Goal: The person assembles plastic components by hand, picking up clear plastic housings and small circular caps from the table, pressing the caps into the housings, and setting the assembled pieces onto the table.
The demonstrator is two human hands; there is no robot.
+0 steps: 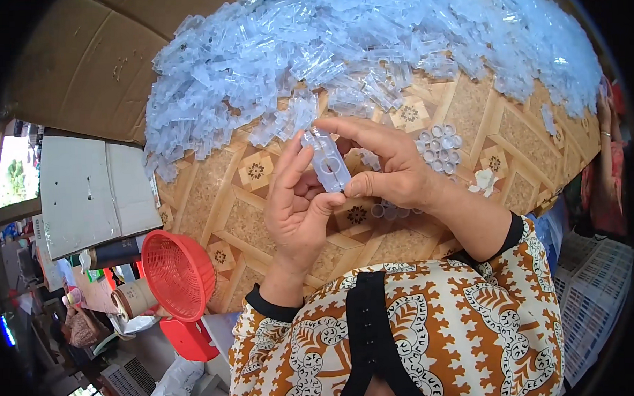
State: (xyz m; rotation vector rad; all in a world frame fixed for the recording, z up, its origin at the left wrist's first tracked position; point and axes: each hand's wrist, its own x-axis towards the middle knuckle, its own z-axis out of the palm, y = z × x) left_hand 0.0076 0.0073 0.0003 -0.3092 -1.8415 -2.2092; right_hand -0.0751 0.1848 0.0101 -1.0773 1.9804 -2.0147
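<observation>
Beyond the fingers (363,132), a heap of clear plastic pieces (256,64) covers the worktop (200,198) (brown, flower-patterned); right of them lie round clear pieces (438,144) and a white scrap (483,182).

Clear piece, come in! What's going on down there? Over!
Left hand, right hand: both gripping. Clear piece: held between them, over table. Nothing seen blocking it; pile lies beyond.

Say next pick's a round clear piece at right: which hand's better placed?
Right hand, probably: the round pieces lie close on its right; the left hand is farther off. Both hold the plastic case.
</observation>
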